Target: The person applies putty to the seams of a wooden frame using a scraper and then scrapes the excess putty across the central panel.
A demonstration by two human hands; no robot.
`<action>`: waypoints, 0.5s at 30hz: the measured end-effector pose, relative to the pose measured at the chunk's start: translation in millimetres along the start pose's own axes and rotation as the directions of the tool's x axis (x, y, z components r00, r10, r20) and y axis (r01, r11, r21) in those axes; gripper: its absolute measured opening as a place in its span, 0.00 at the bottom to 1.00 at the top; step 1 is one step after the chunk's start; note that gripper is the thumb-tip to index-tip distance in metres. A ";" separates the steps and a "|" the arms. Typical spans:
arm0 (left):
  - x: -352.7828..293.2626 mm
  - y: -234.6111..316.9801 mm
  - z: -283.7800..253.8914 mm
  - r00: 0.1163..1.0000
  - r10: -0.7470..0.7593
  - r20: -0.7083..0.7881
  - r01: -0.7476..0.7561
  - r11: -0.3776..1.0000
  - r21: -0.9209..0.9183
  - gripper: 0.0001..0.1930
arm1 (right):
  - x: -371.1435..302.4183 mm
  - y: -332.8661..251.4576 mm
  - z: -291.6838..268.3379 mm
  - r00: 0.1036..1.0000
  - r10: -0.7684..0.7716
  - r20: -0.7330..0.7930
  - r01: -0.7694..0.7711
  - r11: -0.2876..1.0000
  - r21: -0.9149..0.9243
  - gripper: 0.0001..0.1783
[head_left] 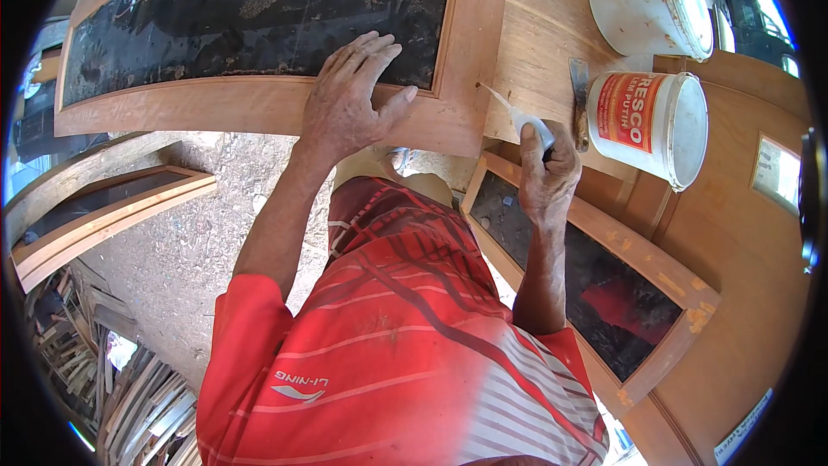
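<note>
A wooden frame [285, 97] with a dark, dusty glass panel [259, 17] lies flat in front of me. My left hand [352, 103] rests on its near rail, fingers spread over the edge of the glass. In my right hand [549, 171] is a small white glue bottle [536, 131] with a long pointed nozzle. The nozzle tip is at a small dark spot on the frame's right side, close to the near corner. Whether the tip touches the wood I cannot tell. My fingers hide part of the bottle.
On the wooden surface to the right stand a white tub with an orange label [628, 121] and a plain white bucket [642, 9]. A putty knife [580, 91] lies beside them. Another glazed frame [604, 263] leans at my right. Scrap wood [151, 397] is piled lower left.
</note>
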State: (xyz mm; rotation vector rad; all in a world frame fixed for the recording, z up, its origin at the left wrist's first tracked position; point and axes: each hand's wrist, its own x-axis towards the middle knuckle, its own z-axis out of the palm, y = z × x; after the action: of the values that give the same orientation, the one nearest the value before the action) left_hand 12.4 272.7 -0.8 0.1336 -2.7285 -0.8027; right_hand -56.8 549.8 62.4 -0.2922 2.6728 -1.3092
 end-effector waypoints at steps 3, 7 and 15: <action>0.9 0.4 0.8 1.000 0.000 -0.001 0.000 1.000 -0.007 0.28 | 1.4 -0.3 0.1 1.000 0.017 -0.004 -0.017 1.000 -0.020 0.17; 1.1 0.0 1.1 1.000 -0.003 0.003 0.003 1.000 -0.006 0.28 | 3.7 -0.7 -0.4 1.000 0.019 0.001 -0.019 1.000 -0.024 0.18; 1.7 -0.5 -0.3 1.000 -0.002 0.010 0.002 1.000 -0.016 0.28 | 4.8 1.4 1.2 1.000 0.006 -0.008 -0.006 0.999 -0.035 0.17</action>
State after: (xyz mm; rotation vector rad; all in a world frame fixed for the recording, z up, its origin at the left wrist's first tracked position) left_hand 10.9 271.8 -0.4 0.1292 -2.7306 -0.8276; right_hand -61.3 548.6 60.4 -0.2832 2.7032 -1.2661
